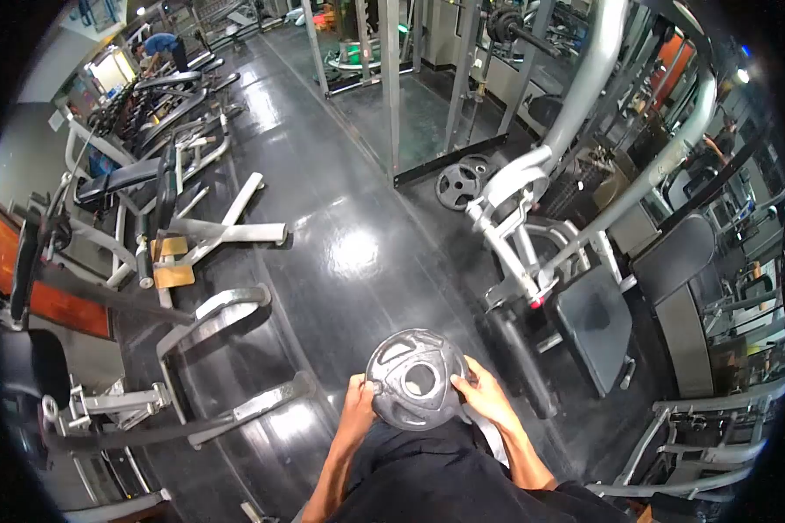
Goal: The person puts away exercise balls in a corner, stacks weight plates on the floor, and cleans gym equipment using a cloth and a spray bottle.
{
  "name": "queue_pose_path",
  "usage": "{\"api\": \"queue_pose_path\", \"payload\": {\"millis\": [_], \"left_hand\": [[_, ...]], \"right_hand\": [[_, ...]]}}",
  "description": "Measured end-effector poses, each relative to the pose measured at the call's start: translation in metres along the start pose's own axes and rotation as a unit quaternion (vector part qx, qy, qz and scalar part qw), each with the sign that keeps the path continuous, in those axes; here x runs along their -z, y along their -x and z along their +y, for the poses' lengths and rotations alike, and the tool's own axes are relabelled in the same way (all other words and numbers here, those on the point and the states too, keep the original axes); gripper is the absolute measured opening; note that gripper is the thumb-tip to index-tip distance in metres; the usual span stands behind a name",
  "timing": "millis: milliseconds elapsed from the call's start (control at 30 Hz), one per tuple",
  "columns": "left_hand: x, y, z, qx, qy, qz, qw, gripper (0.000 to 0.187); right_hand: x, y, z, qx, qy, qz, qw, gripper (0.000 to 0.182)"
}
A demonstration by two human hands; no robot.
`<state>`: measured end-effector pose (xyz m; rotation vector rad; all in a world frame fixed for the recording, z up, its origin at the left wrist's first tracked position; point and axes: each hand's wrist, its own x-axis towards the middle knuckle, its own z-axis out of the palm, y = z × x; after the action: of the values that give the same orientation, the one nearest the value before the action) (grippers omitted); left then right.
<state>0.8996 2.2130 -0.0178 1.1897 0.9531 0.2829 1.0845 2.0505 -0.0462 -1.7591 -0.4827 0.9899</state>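
A round dark grey weight plate (421, 405) with a bare metal ring round its centre hole is held in front of my body, above the floor. My left hand (358, 405) grips its left edge, thumb on the near face. On the opposite side my right hand (481, 394) has its thumb on the plate's face at the right edge. The fingers behind the plate are partly hidden. Something white (490, 436) shows below my right hand, beside my dark clothing; I cannot make out what it is.
To the right stands a grey machine with a black padded seat (593, 322). More weight plates (459, 186) lean near its base. Benches and frames (235, 231) line the left side. Glossy dark floor (349, 248) runs between them. A person (161, 50) is far off at the upper left.
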Motion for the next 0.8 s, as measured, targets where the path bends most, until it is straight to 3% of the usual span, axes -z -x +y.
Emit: {"api": "queue_pose_path", "payload": {"millis": [33, 100, 200, 233, 300, 367, 500, 567, 600, 633, 700, 733, 767, 800], "left_hand": [[0.0, -0.019, 0.008, 0.013, 0.02, 0.004, 1.0, 0.023], [0.001, -0.049, 0.022, 0.015, 0.035, 0.011, 0.999, 0.022], [0.007, -0.102, 0.049, 0.015, 0.002, 0.003, 1.0, 0.022], [0.011, -0.123, 0.052, 0.024, -0.002, -0.003, 1.0, 0.022], [0.02, -0.168, 0.052, 0.032, -0.015, -0.034, 0.999, 0.021], [0.023, -0.208, 0.062, 0.06, 0.014, -0.044, 0.997, 0.02], [0.039, -0.307, 0.074, 0.07, 0.003, -0.078, 0.994, 0.019], [0.046, -0.351, 0.085, 0.063, -0.086, -0.091, 0.99, 0.022], [0.048, -0.377, 0.081, 0.006, -0.103, -0.099, 0.99, 0.027], [0.051, -0.402, 0.082, -0.005, -0.119, -0.112, 0.987, 0.029], [0.051, -0.449, 0.086, 0.064, -0.111, -0.126, 0.984, 0.031], [0.048, -0.471, 0.088, 0.043, -0.096, -0.135, 0.985, 0.031], [0.048, -0.494, 0.093, 0.079, -0.144, -0.152, 0.975, 0.031], [0.045, -0.515, 0.098, 0.095, -0.158, -0.163, 0.969, 0.03]], "right_hand": [[0.002, -0.017, -0.013, -0.038, -0.041, -0.012, 0.998, 0.054], [0.003, -0.047, -0.023, -0.043, -0.015, -0.019, 0.999, 0.056], [0.0, -0.099, -0.039, -0.034, -0.08, -0.052, 0.995, 0.057], [-0.004, -0.116, -0.047, -0.041, -0.119, -0.043, 0.991, 0.056], [-0.003, -0.154, -0.031, -0.085, -0.002, 0.03, 0.996, 0.055], [-0.013, -0.185, -0.046, -0.113, 0.025, 0.081, 0.99, 0.053], [-0.033, -0.269, -0.064, -0.174, -0.047, 0.103, 0.978, 0.047], [-0.047, -0.303, -0.092, -0.237, -0.075, 0.162, 0.955, 0.047], [-0.047, -0.325, -0.099, -0.277, -0.109, 0.13, 0.946, 0.073], [-0.048, -0.343, -0.091, -0.291, -0.115, 0.135, 0.94, 0.074], [-0.051, -0.381, -0.088, -0.298, -0.131, 0.153, 0.933, 0.074], [-0.051, -0.4, -0.072, -0.311, -0.143, 0.157, 0.926, 0.072], [-0.053, -0.417, -0.063, -0.32, -0.152, 0.16, 0.921, 0.072], [-0.053, -0.435, -0.054, -0.293, -0.166, 0.203, 0.919, 0.062]]}}
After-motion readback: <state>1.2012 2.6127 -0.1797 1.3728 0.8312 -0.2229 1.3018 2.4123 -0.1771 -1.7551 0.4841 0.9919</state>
